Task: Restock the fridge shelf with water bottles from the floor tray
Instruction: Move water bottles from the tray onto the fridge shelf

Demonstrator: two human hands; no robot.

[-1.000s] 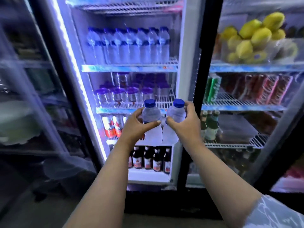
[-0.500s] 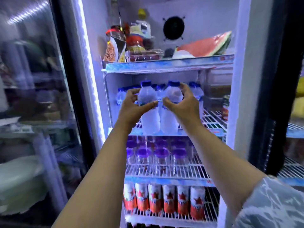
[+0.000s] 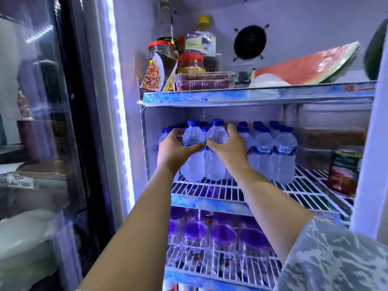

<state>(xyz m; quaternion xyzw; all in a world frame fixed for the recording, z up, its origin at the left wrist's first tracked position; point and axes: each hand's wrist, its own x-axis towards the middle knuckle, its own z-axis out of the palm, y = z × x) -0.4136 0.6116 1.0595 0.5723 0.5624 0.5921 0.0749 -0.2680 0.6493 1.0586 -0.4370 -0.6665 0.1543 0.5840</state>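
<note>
Fingers point(image 3: 178, 133) of each hand curl round a clear ribbed plastic bottle point(image 3: 194, 156) on the wire shelf point(image 3: 304, 192).

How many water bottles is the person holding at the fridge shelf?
2: one bottle in the left hand, the other bottle in the right hand, side by side.

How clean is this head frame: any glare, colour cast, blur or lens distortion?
Head view: LED strip blows out white; violet cast over the fridge interior; glass door smeared with reflections; wide-angle bends the shelf edge; held bottles and both hands are fairly sharp.
</note>
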